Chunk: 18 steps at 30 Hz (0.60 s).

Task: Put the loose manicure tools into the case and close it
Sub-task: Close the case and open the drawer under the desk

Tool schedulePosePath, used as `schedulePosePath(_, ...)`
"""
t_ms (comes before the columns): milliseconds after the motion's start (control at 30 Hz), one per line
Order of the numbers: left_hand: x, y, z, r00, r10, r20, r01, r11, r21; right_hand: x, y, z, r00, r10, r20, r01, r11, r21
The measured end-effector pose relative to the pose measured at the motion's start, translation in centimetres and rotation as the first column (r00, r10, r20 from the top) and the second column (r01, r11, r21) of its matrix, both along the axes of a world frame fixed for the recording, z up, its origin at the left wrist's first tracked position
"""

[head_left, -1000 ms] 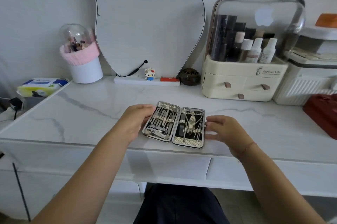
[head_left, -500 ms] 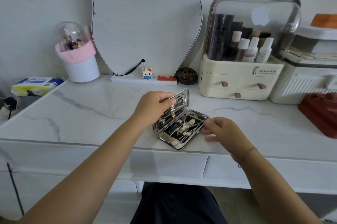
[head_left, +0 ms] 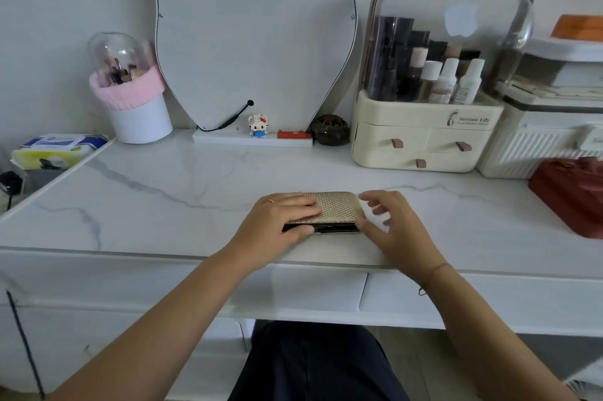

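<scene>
Case: the gold bumpy case [head_left: 339, 208] lies flat on the white desk [head_left: 163, 205], near the front edge and about in the middle. Its lid is down.
Which way it lies: the long side runs from left to right. One short end points left and the other points right. The dark side edge faces the person.
Left hand: the left hand [head_left: 280, 218] rests on the left part of the lid. Its fingers are straight and flat on top, and the thumb is at the near edge.
Right hand: the right hand [head_left: 391, 224] is at the right end of the case. Its fingers are loosely bent and hold nothing. It is blurry, so I cannot tell if they touch the case.
Far side: a mirror [head_left: 248, 35] stands against the wall, with a cream makeup box [head_left: 424, 133] to its right.
</scene>
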<state>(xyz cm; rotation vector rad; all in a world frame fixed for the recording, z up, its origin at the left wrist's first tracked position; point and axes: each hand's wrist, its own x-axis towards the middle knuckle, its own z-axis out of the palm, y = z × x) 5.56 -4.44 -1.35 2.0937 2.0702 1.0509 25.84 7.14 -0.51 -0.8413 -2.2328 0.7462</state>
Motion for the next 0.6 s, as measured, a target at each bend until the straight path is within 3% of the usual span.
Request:
schedulePosePath(133,-1.0,-0.8,-0.5,0.999,0.015,0.039,-0.014,1.0,-0.025,-1.0,-0.6,-0.9,0.981,0.148,0.129,-0.167,0.974,0.153)
schedulePosePath(600,-0.9,-1.1,-1.2,0.999,0.024,-0.038,-0.023,0.999,0.033,-1.5,-0.3,-1.5,0.981,0.117,0.153,-0.151,0.96,0.237)
